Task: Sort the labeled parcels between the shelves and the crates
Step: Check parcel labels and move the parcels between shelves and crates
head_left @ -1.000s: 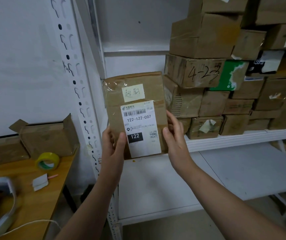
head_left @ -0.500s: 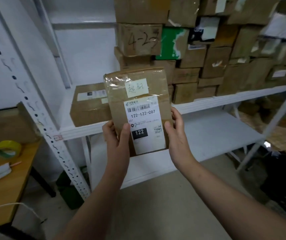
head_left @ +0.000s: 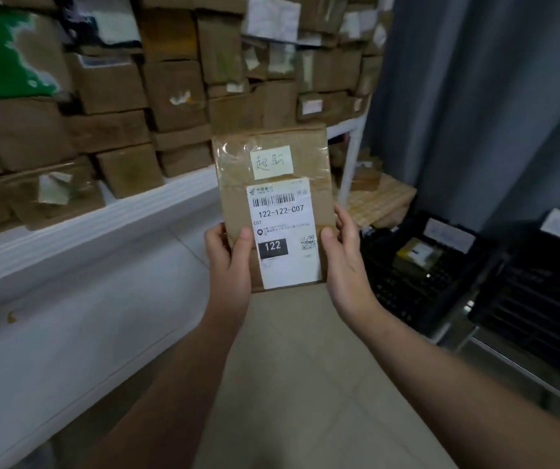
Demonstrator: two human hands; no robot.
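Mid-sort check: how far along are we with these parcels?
Done: boxes fill the upper shelf, and one small parcel lies in the black crate. In hand: left hand and right hand grip the parcel labelled 122-122-C07, held upright, not yet placed. Left: placing it; whether more wait cannot be told.

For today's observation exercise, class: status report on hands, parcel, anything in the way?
Left hand and right hand grip parcel by its lower sides. Parcel upright, label 122-122-C07 facing camera. Black crate low right; nothing seen between.
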